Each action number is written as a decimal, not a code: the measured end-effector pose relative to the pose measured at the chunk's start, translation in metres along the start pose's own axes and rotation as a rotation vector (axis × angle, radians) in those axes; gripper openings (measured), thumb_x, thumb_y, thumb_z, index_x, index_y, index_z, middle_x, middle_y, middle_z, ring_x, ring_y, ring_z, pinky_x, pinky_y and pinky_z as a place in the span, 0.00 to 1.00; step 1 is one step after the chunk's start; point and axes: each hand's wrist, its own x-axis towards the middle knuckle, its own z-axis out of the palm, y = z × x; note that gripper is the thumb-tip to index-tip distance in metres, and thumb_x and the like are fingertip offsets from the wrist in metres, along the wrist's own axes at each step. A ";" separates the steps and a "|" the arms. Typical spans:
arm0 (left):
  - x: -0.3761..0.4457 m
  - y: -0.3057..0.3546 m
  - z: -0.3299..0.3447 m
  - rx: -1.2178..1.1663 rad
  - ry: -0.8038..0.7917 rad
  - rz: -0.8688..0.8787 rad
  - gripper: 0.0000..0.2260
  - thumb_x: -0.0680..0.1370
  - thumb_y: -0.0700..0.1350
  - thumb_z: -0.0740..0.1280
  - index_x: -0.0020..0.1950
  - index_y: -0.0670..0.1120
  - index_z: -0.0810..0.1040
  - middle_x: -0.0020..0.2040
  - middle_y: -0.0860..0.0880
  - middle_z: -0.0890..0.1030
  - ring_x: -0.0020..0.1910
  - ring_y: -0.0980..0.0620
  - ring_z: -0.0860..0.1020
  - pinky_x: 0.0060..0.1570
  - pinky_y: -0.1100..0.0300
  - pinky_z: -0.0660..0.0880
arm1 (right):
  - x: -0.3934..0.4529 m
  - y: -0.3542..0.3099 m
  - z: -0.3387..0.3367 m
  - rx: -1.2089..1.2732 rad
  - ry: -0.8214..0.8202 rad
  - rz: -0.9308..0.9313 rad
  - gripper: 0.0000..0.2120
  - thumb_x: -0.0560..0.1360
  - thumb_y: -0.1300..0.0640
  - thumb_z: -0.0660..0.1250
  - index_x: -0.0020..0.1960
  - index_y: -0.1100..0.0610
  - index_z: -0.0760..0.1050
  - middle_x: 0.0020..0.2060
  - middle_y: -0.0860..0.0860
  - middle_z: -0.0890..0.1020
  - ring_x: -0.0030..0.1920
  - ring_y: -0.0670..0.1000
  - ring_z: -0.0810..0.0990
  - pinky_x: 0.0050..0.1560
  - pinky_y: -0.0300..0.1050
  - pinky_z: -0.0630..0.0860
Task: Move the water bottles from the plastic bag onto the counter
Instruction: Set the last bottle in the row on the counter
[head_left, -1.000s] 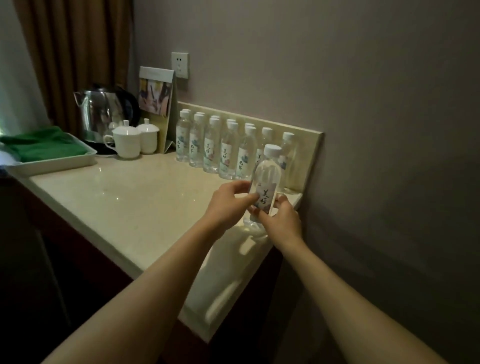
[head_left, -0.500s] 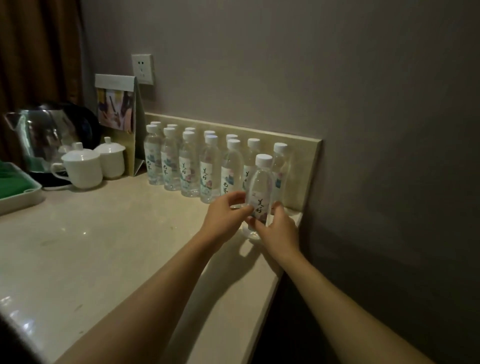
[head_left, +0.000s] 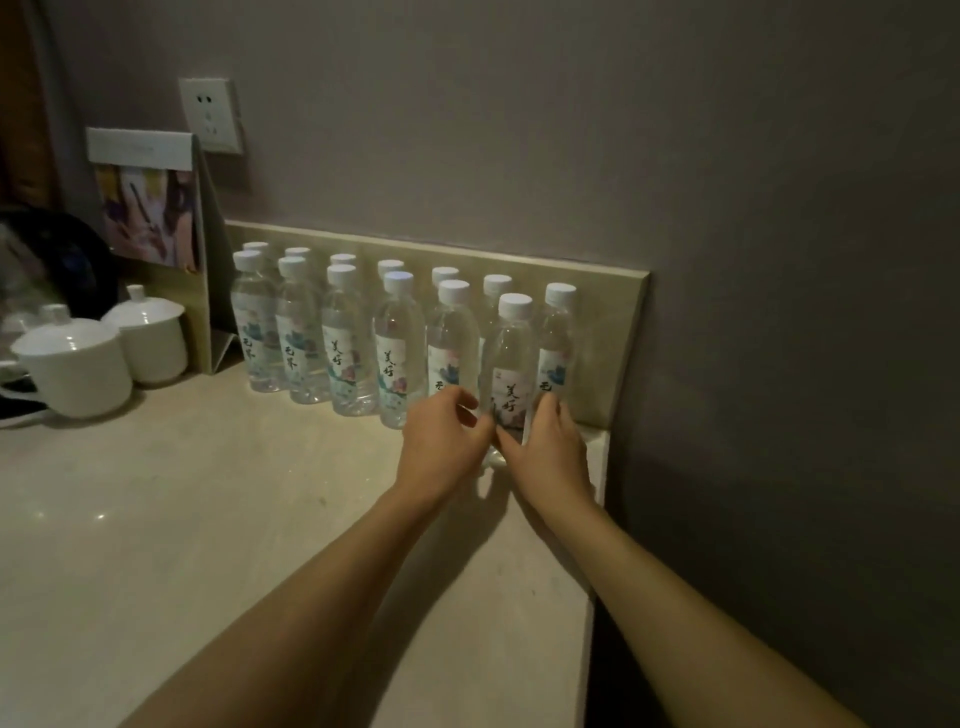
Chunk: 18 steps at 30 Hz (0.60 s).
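Both hands hold one upright water bottle at the right end of the counter, against the row of bottles lined along the backsplash. The left hand curls round its lower left side; the right hand grips its lower right. A second ago the bottle was held tilted in front of the row; now it stands in line, its base hidden behind the hands. Left of the row stand two lidded white cups.
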 end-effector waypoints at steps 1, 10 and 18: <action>0.003 -0.003 0.002 0.010 -0.006 0.006 0.11 0.77 0.48 0.69 0.53 0.42 0.82 0.43 0.50 0.82 0.41 0.55 0.79 0.39 0.68 0.71 | 0.002 -0.002 0.002 -0.020 0.010 0.000 0.27 0.74 0.42 0.69 0.65 0.54 0.64 0.63 0.53 0.72 0.61 0.55 0.75 0.57 0.56 0.77; 0.015 -0.014 0.005 0.016 -0.076 0.091 0.08 0.79 0.46 0.67 0.47 0.42 0.81 0.37 0.52 0.79 0.33 0.61 0.75 0.30 0.74 0.66 | 0.006 -0.010 0.011 -0.057 0.101 0.067 0.30 0.73 0.44 0.70 0.67 0.57 0.63 0.64 0.56 0.73 0.63 0.58 0.75 0.58 0.58 0.77; 0.021 -0.019 0.005 -0.021 -0.139 0.114 0.09 0.80 0.47 0.66 0.48 0.42 0.82 0.40 0.49 0.81 0.37 0.56 0.79 0.35 0.68 0.72 | 0.004 -0.015 0.014 -0.059 0.156 0.079 0.27 0.73 0.45 0.71 0.64 0.57 0.65 0.63 0.56 0.74 0.61 0.58 0.76 0.56 0.56 0.79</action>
